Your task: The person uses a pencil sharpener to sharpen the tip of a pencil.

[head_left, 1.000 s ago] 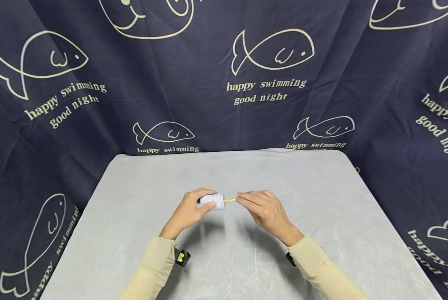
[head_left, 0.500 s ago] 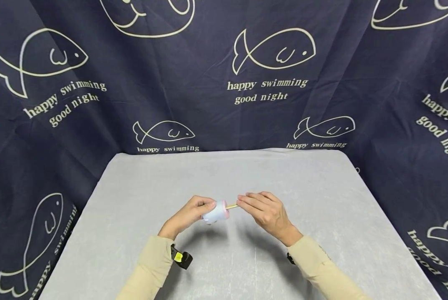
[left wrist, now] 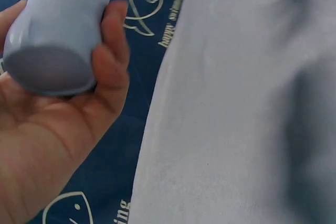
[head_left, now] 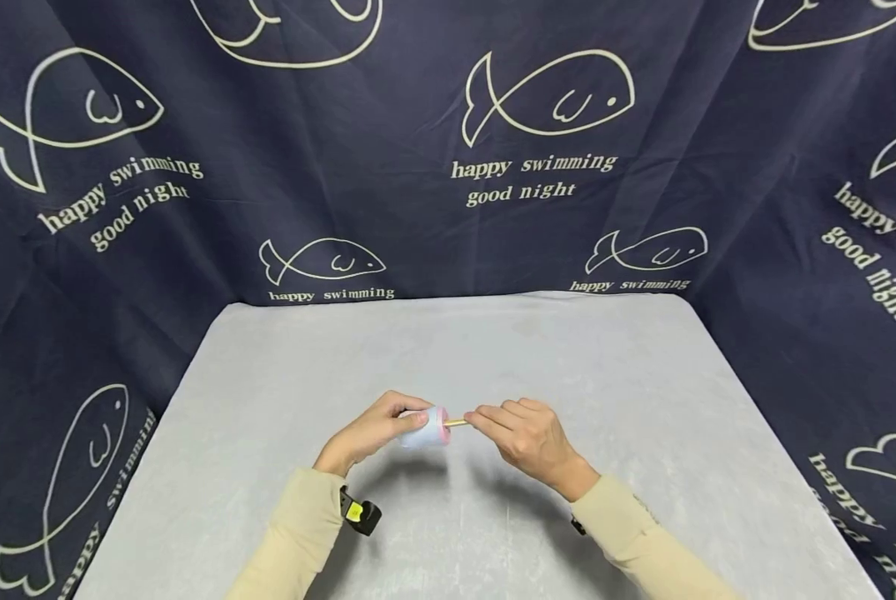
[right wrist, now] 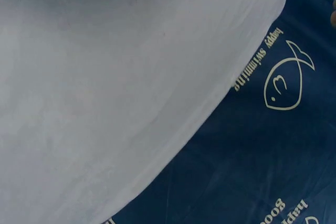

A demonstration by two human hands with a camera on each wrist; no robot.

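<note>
In the head view my left hand (head_left: 376, 429) grips a pale blue cylinder (head_left: 423, 432) with a pink end, held sideways above the table with the pink end toward the right. The left wrist view shows the rounded blue cylinder (left wrist: 65, 30) with its flat, darker base facing the camera and fingers wrapped around its side. From the pink end sticks out a thin golden-yellow stick (head_left: 455, 422), like a pencil. My right hand (head_left: 528, 437) pinches the stick's outer end, and the fingers cover the rest of it. In the right wrist view only a sliver of fingertip shows.
A pale grey cloth covers the table (head_left: 448, 350). Dark blue curtains (head_left: 417, 150) with fish drawings and lettering hang behind it and on both sides. A black wrist device (head_left: 362, 516) sits by the left cuff.
My left hand has rolled the cylinder, its thumb coming up on top, and both hands have lowered slightly. The right fingers have curled more and slid closer to the pink end.
</note>
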